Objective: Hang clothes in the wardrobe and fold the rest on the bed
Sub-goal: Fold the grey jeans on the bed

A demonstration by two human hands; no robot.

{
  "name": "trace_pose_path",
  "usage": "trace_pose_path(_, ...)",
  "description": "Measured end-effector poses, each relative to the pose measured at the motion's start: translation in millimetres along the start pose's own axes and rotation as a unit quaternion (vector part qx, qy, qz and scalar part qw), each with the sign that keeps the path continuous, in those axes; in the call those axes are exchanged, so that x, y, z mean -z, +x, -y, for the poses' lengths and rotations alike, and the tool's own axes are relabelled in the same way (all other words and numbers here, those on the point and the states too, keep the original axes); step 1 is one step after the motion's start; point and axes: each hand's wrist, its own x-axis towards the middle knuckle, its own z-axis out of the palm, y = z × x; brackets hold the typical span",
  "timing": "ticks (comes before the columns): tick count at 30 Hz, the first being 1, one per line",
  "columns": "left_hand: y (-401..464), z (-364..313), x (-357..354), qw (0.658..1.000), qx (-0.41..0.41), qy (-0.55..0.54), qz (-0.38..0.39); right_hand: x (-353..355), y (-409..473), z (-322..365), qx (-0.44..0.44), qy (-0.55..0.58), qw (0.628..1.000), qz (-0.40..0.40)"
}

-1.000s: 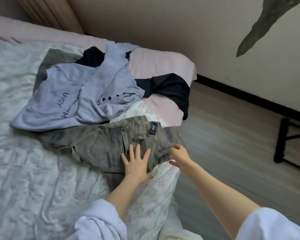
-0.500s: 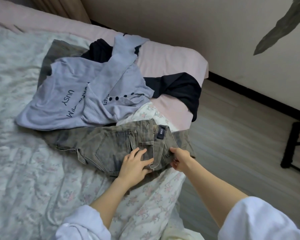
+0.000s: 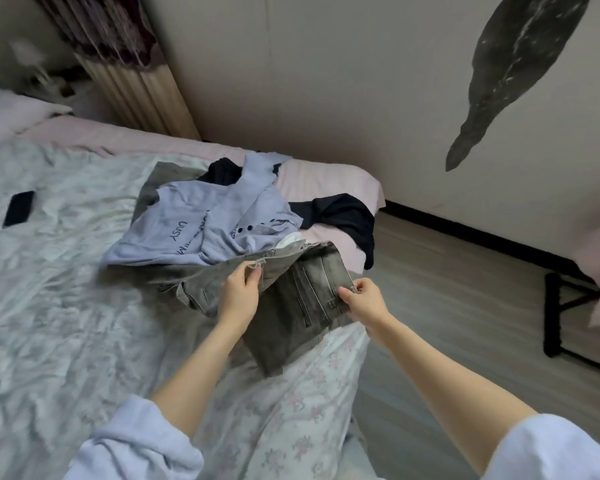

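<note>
My left hand [image 3: 238,292] and right hand [image 3: 362,299] each pinch the waistband of the grey jeans [image 3: 298,299], raised just above the bed [image 3: 66,306], evidently to spread them for folding.

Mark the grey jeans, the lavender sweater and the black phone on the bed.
grey jeans [image 3: 302,299], head view, panel between the two hands.
lavender sweater [image 3: 174,230], head view, front near the printed lettering.
black phone [image 3: 18,208], head view, middle of its dark face.
</note>
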Motion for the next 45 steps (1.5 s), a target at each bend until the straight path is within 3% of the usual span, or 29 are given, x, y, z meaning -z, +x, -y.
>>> trace_pose_path(4,-38.6,-46.2,50.6,0.993,-0.069,-0.037,-0.088,35.7,-62.0,14.7,0.053,0.026,0.998,0.003)
trace_pose_path(11,-111.8,-131.9,96.7,0.96,-0.194,-0.099,-0.174,127.3,-154.9,71.3,0.185,0.093,0.972,-0.108)
trace_pose_path(18,-162.3,-222.7,117.8,0.904,-0.308,-0.127,-0.27,213.5,-241.7,131.8,0.316,0.094,0.919,-0.217)
trace_pose_path(25,-199.1,-294.3,170.3,0.837,-0.304,-0.192,-0.412,254.2,-301.4,210.6,0.496,0.057,0.821,-0.276)
trace_pose_path(27,-209.5,-307.2,179.4,0.854,-0.332,-0.173,-0.362,263.9,-306.6,221.6,0.5,0.047,0.819,-0.278)
trace_pose_path(30,-217.7,-303.6,164.7,0.916,-0.334,-0.116,-0.191,276.6,-300.0,209.4,0.443,-0.056,0.861,-0.244)
trace_pose_path(32,-219.7,-292.9,151.2,0.928,-0.332,-0.116,-0.12,288.7,-295.4,188.0,0.412,-0.09,0.87,-0.253)
trace_pose_path(36,-239.2,-309.8,146.1,0.923,-0.335,-0.152,-0.108,327.5,-304.2,172.1,0.395,-0.078,0.859,-0.317)
trace_pose_path(41,-271.0,-381.9,140.2,0.884,-0.384,-0.209,-0.168,374.7,-353.0,201.8,0.437,-0.073,0.792,-0.421)
trace_pose_path(45,-294.6,-439.2,136.8,0.856,-0.439,-0.216,-0.163,417.9,-391.7,214.0,0.437,-0.04,0.741,-0.508)
